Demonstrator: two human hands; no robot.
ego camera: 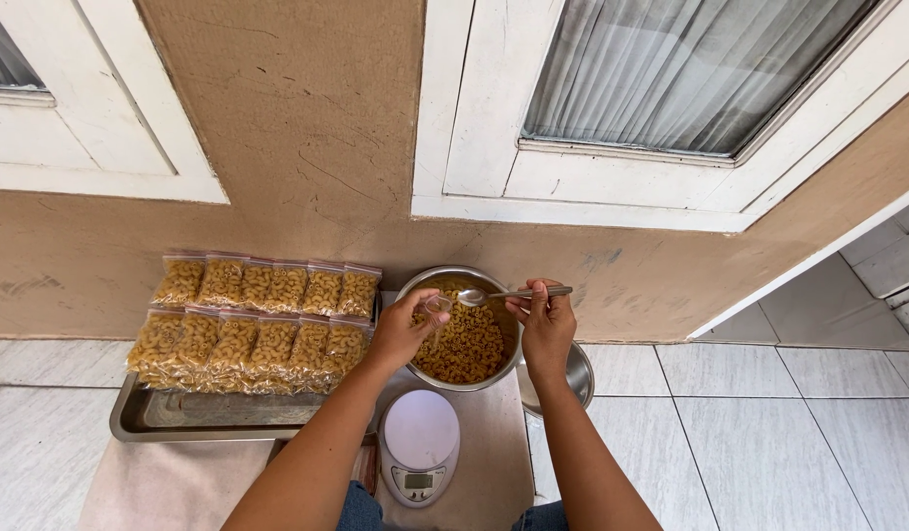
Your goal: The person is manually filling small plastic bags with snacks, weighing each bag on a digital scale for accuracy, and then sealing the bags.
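Home porch: tiled floor (769, 433), plastered wall (307, 128), white window frames (474, 118), curtain (671, 69) behind glass.

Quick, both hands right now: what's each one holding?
Left hand: closed on a small clear bag over the bowl of macaroni.
Right hand: closed on a metal spoon.

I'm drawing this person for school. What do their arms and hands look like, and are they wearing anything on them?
Both forearms are bare, with no sleeves showing. The left hand and right hand wear no gloves, and no watch, bracelet or ring can be made out. Fingernails look short and plain. Blue denim shows at the bottom edge, by the elbows.
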